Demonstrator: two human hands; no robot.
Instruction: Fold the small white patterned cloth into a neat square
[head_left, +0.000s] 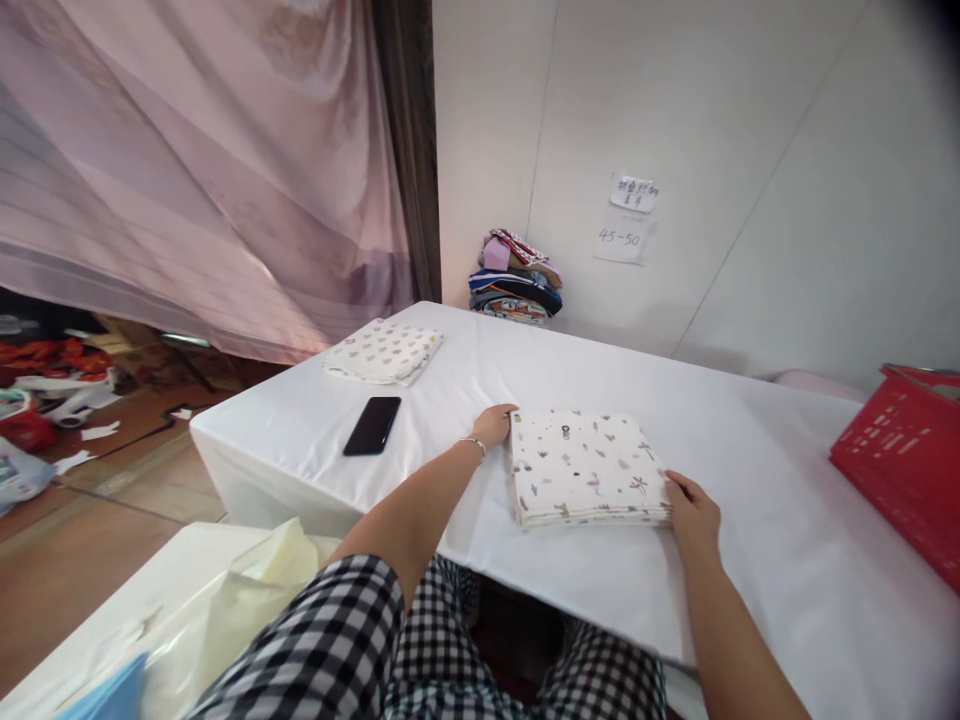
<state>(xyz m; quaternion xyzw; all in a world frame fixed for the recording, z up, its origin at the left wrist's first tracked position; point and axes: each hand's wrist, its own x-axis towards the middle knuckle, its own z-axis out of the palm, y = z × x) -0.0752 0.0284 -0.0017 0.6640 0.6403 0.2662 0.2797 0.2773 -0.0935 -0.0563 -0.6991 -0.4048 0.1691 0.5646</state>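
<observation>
A folded white cloth point(585, 465) with small printed figures lies on the white-covered table point(750, 520) in front of me. My left hand point(495, 424), with a bracelet at the wrist, touches the cloth's far left corner. My right hand point(691, 512) rests against its near right corner. Neither hand lifts the cloth; both press at its edges.
A black phone point(372, 425) lies left of the cloth. A second folded patterned cloth point(382, 352) sits at the far left corner. A pile of folded clothes point(516, 280) stands against the wall. A red basket point(904, 455) is at the right. Plastic bags point(247, 590) lie near left.
</observation>
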